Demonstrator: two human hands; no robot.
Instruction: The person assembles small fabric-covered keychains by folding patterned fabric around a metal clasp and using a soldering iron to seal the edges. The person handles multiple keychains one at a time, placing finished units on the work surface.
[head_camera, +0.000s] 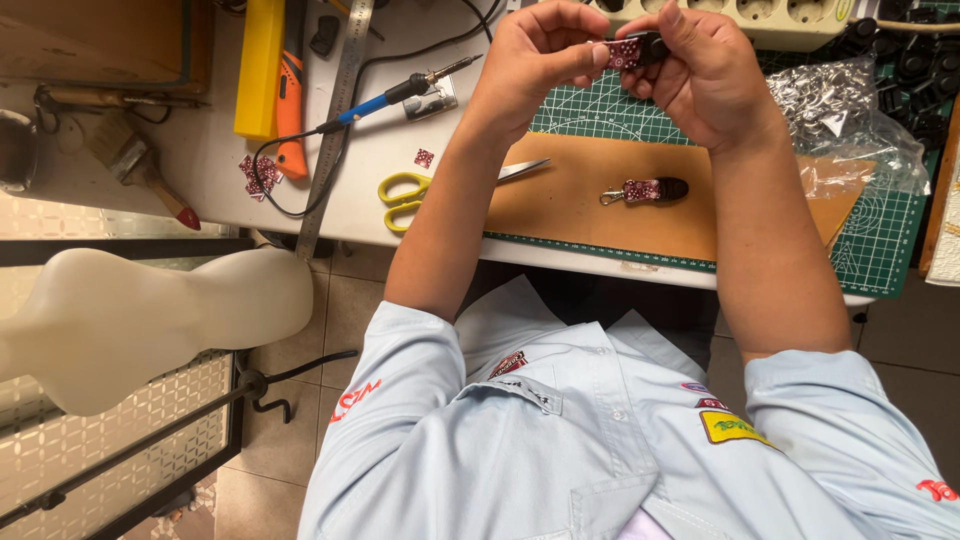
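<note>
Taking the brown leather sheet (590, 205) as the landmark: far to its left a paintbrush (140, 165) lies on the white table (205, 150), then a yellow block (258, 65), a steel ruler (335, 130) and a blue-handled soldering iron (395, 92). Yellow scissors (410, 195) rest at the sheet's left edge, within easy reach. Above the sheet's far side, the left hand (530, 55) pinches the red patterned end of a small strap piece (632, 50), while the right hand (705, 75) closes on its black end, likely steadying it for close work. Both forearms angle upward, wrists bent inward. A matching strap with clasp (645, 190) lies on the sheet. Right of it sits a bag of metal fittings (830, 100).
</note>
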